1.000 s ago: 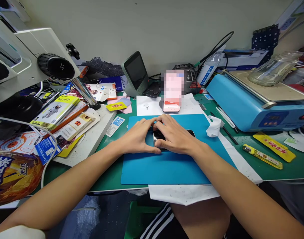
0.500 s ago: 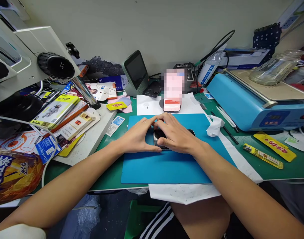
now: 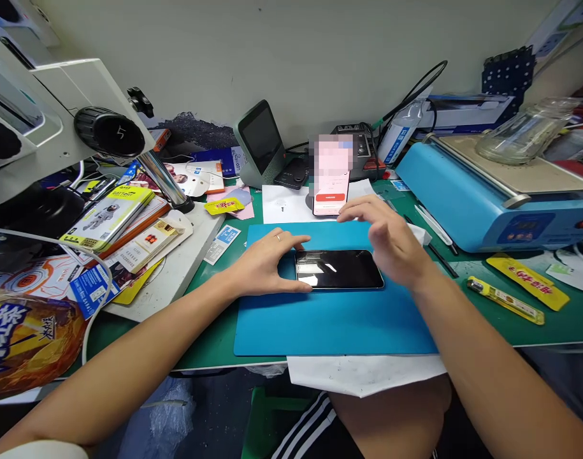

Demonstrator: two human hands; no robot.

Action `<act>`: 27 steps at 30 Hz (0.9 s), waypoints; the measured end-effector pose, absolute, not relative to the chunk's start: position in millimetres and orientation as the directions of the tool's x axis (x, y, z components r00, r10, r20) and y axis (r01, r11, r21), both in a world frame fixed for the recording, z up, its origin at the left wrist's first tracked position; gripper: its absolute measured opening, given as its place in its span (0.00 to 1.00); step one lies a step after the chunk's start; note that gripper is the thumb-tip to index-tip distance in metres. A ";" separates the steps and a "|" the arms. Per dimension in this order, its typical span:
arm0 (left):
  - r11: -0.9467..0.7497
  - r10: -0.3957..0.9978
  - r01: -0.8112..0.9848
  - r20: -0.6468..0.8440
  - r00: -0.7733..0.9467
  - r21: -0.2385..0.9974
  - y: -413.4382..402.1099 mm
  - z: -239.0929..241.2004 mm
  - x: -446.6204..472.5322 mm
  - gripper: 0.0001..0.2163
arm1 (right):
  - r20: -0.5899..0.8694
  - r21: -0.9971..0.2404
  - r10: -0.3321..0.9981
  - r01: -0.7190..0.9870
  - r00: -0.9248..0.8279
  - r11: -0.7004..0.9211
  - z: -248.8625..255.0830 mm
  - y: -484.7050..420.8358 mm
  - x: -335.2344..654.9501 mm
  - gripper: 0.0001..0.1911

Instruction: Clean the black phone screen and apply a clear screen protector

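A black phone (image 3: 339,269) lies flat, screen up, on a blue mat (image 3: 329,312). My left hand (image 3: 267,261) clasps the phone's left end between thumb and forefinger, with a ring on one finger. Raised off the phone, my right hand (image 3: 389,239) hovers over its right end with fingers loosely spread and nothing in them. Behind the mat a second phone (image 3: 330,178) with a lit screen leans upright on a stand.
A microscope arm (image 3: 81,121) and a heap of packets and boxes (image 3: 114,229) fill the left. A blue machine (image 3: 487,191) with a glass jar (image 3: 525,131) stands at right. Crumpled tissue (image 3: 418,233), a yellow lighter (image 3: 504,299) and thin tools (image 3: 434,226) lie right of the mat.
My right hand has lifted off the phone and moved right and back, uncovering the whole screen. My left hand stays at the phone's left end.
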State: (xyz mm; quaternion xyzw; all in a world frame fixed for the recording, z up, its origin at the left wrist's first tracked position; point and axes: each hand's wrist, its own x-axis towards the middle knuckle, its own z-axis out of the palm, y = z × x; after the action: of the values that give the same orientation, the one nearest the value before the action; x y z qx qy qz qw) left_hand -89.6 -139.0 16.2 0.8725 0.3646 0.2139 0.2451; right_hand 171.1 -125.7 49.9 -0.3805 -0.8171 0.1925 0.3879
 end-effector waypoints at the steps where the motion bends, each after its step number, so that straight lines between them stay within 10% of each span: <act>1: -0.617 0.740 0.534 0.194 0.644 0.578 -138.9 16.6 -89.5 0.36 | 0.453 -0.618 0.789 0.492 -0.415 0.613 53.1 -128.7 178.0 0.38; 8: -0.630 0.737 0.555 0.193 0.648 0.544 -139.0 18.8 -88.6 0.32 | 0.283 -0.556 0.899 0.707 -0.333 0.437 51.1 -168.8 218.5 0.20; 15: -0.609 0.754 0.561 0.189 0.629 0.560 -139.8 19.5 -87.7 0.28 | 0.162 -0.555 0.964 0.789 -0.209 0.264 29.4 -192.9 229.9 0.22; 27: -0.490 0.845 0.604 0.173 0.505 0.628 -139.6 15.0 -87.7 0.23 | 0.405 -0.390 0.870 0.808 -0.281 0.442 45.2 -161.5 209.5 0.15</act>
State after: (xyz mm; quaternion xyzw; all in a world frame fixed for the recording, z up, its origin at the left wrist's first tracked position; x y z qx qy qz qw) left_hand -87.7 -139.6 15.0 0.8297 0.4369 0.2379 0.2533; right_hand 209.5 -161.5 45.2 -0.5255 -0.7983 0.0541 0.2890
